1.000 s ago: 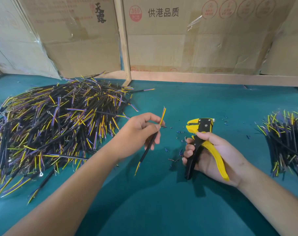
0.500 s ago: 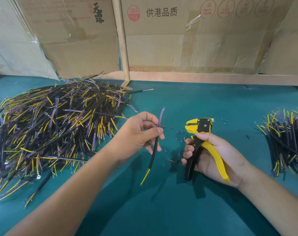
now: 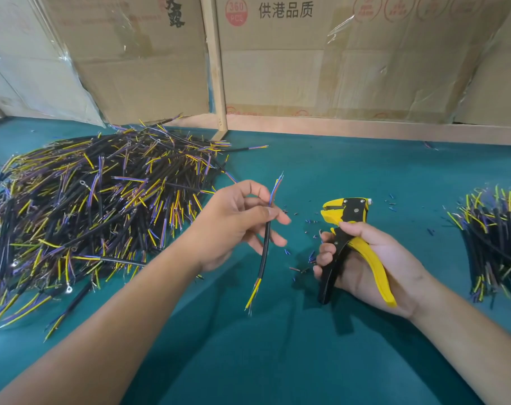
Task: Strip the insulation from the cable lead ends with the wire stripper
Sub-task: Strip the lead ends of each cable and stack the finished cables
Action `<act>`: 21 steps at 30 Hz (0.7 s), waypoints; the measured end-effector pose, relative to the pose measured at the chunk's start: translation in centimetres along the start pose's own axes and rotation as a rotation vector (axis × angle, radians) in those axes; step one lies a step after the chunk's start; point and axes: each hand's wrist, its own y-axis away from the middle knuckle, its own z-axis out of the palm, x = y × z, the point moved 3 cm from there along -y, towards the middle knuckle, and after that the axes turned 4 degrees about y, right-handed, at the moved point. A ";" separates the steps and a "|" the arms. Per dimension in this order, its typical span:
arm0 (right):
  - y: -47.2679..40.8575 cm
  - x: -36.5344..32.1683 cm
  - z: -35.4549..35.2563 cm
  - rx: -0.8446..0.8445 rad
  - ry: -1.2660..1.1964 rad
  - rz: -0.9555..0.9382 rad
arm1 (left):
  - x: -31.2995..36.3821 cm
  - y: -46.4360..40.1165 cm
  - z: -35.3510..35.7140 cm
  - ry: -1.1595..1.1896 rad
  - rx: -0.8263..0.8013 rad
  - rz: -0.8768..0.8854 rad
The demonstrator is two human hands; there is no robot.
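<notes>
L hand (image 3: pixel 233 223) raised, thumb + fingers pinching cable (image 3: pixel 266 244); R hand (image 3: pixel 374 258) just right of it, palm up, fingers curled round wire stripper (image 3: pixel 347 244)

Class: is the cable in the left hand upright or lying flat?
Roughly upright: the left hand pinches the cable off the table, leads pointing up and down.

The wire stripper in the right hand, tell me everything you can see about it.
The wire stripper is a plier-style tool with a yellow and black head, silver rivets, one yellow handle and one black handle; it looks like plastic over metal. The right hand grips it, fingers curled round the black handle, the yellow one lying across the palm. Its head points up and away, handles spread. It is held over the green table, above scattered insulation scraps, apart from the cable pinched in the left hand.
</notes>
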 end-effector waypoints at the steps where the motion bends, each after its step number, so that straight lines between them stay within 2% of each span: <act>1: -0.1 0.0 -0.1 0.008 -0.002 0.001 | 0.0 0.0 0.0 0.030 0.006 -0.005; 9: 0.0 -0.1 0.0 0.004 -0.015 -0.015 | 0.4 -0.2 -0.7 0.174 0.049 0.039; 16: 0.0 -0.1 0.7 0.080 -0.003 -0.006 | 0.4 -0.5 -0.9 0.230 0.048 0.106; 21: 0.5 0.1 0.6 0.054 0.033 -0.015 | 0.0 -0.6 -0.1 0.382 0.029 0.128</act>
